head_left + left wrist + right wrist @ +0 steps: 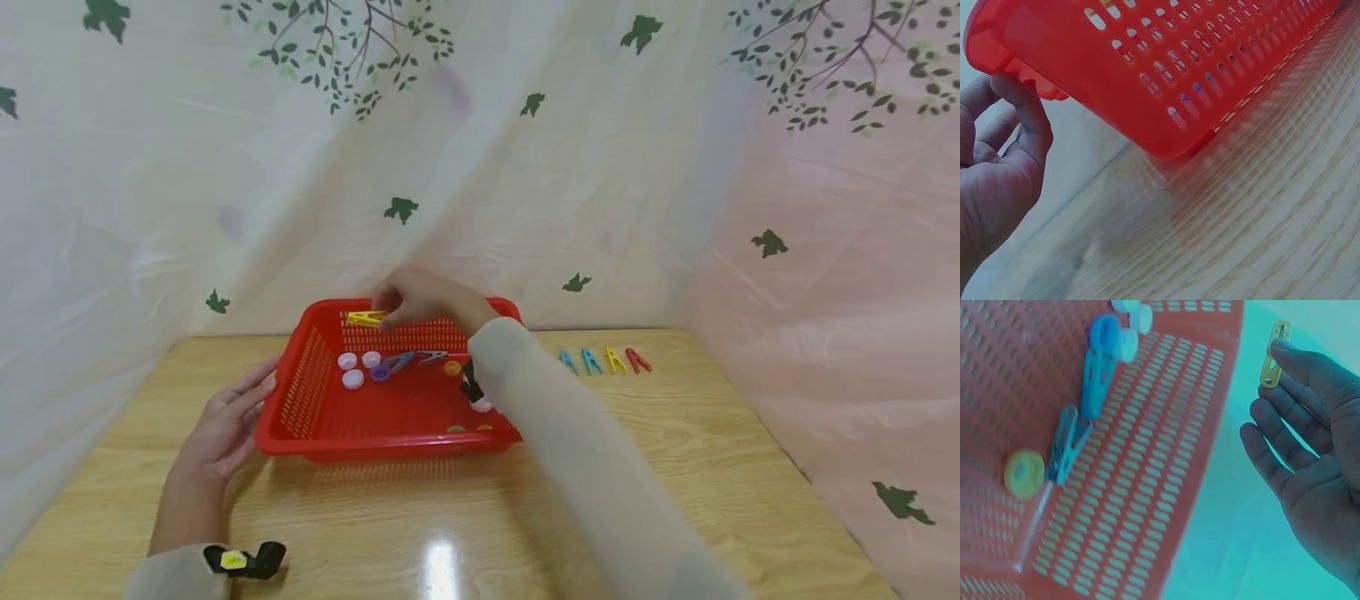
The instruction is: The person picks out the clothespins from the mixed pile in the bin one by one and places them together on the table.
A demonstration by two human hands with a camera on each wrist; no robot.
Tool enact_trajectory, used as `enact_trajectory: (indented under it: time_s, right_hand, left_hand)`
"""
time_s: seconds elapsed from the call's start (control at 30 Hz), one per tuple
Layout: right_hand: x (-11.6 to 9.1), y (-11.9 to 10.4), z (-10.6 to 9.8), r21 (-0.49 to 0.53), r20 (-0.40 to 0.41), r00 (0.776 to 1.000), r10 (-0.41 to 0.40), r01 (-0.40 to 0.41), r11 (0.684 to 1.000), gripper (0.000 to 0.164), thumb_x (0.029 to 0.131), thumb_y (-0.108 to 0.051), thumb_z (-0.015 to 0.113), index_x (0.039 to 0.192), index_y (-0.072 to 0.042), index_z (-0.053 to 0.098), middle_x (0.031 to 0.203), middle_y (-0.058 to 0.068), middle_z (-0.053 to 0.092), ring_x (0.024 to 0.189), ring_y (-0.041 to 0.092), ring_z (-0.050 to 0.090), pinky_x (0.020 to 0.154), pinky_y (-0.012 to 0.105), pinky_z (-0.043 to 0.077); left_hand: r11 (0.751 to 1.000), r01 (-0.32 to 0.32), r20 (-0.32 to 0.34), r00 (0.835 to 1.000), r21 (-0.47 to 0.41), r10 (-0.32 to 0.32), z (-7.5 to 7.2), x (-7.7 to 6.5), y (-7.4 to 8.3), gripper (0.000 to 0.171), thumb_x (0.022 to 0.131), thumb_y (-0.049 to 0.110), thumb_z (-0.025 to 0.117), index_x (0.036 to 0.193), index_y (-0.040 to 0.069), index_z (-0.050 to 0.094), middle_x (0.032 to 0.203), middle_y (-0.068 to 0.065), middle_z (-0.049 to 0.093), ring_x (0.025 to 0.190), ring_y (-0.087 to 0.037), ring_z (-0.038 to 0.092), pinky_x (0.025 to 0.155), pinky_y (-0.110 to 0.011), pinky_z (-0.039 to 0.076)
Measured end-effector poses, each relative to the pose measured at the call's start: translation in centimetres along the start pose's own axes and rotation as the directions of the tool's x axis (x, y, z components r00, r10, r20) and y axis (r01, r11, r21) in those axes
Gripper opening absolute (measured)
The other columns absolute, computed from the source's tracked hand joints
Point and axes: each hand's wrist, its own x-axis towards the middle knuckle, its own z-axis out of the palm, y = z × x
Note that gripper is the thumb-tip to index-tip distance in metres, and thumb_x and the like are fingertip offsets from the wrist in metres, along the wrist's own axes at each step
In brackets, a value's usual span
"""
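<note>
A red plastic basket [360, 446] with slotted walls stands on the table. My left hand [228, 425] holds its left rim; in the left wrist view the bent fingers [1029, 119] meet the rim's edge. Above the basket's back rim, my right hand [423, 298] pinches a yellow clothespin [366, 318] between thumb and forefinger. The right wrist view shows this clothespin [1274, 359] side-on, with the other fingers spread loosely. Inside the basket lie a blue clothespin [400, 361], a grey clothespin [432, 357], several white caps [352, 379], a purple cap [380, 372] and an orange cap [452, 367].
Right of the basket, a row of clothespins lies on the wooden table [750, 500]: two blue [592, 361], one yellow [615, 360] and one red [638, 361]. A leaf-patterned curtain [480, 183] hangs behind the table. My right sleeve hides the basket's right side.
</note>
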Motion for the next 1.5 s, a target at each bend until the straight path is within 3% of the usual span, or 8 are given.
enact_trajectory:
  time_s: [0.27, 0.63, 0.8, 1.17, 1.5]
  right_hand:
    - [-2.6, 0.6, -2.5, -0.053, -0.038, 0.999, -0.022, 0.02, 0.998, 0.025, 0.093, -0.027, 0.079, 0.116, -0.019, 0.075, 0.107, -0.008, 0.071, 0.098, 0.011, 0.063, 0.088, 0.024, 0.055]
    - [-7.4, 2.8, -4.8, -0.094, -0.143, 0.99, 0.007, -0.021, 0.995, 0.025, 0.092, -0.026, 0.079, 0.115, -0.018, 0.074, 0.104, -0.006, 0.069, 0.094, 0.016, 0.062, 0.085, 0.028, 0.057]
    - [-9.4, 5.1, -5.4, -0.12, -0.192, 0.981, 0.02, -0.043, 0.992, 0.026, 0.093, -0.026, 0.078, 0.116, -0.014, 0.074, 0.104, -0.003, 0.069, 0.093, 0.017, 0.061, 0.083, 0.029, 0.056]
    - [-15.8, 11.0, -5.7, -0.027, -0.269, 0.95, 0.157, -0.171, 0.985, 0.023, 0.092, -0.021, 0.079, 0.113, -0.012, 0.076, 0.109, 0.002, 0.072, 0.1, 0.022, 0.063, 0.091, 0.041, 0.058]
    - [-21.7, 16.1, -5.0, -0.018, -0.281, 0.935, 0.216, -0.23, 0.973, 0.03, 0.093, -0.021, 0.078, 0.117, -0.004, 0.072, 0.111, 0.008, 0.072, 0.103, 0.029, 0.065, 0.095, 0.05, 0.055]
  left_hand:
    - [1.0, 0.003, 0.01, 1.0, -0.014, -0.002, -0.1, -0.1, -0.1, 0.039, 0.109, 0.003, 0.043, 0.133, 0.017, 0.07, 0.121, -0.006, 0.074, 0.104, -0.019, 0.073, 0.087, -0.037, 0.06]
    - [1.0, -0.001, 0.005, 1.0, -0.02, 0.001, 0.0, -0.2, -0.2, 0.039, 0.109, 0.003, 0.044, 0.133, 0.018, 0.071, 0.121, -0.005, 0.073, 0.104, -0.018, 0.072, 0.088, -0.036, 0.06]
    - [1.0, -0.006, 0.004, 1.0, -0.024, 0.006, -0.1, -0.2, -0.3, 0.039, 0.109, 0.002, 0.044, 0.133, 0.017, 0.07, 0.121, -0.005, 0.073, 0.104, -0.018, 0.072, 0.088, -0.036, 0.06]
    - [1.0, -0.002, 0.001, 1.0, -0.003, 0.002, 0.1, 0.0, -0.3, 0.038, 0.109, 0.003, 0.045, 0.132, 0.018, 0.071, 0.12, -0.004, 0.074, 0.103, -0.018, 0.073, 0.087, -0.037, 0.06]
    - [1.0, -0.004, 0.021, 1.0, 0.005, 0.004, -0.1, 0.0, -0.2, 0.039, 0.109, 0.004, 0.044, 0.133, 0.018, 0.07, 0.121, -0.005, 0.074, 0.103, -0.019, 0.073, 0.086, -0.037, 0.061]
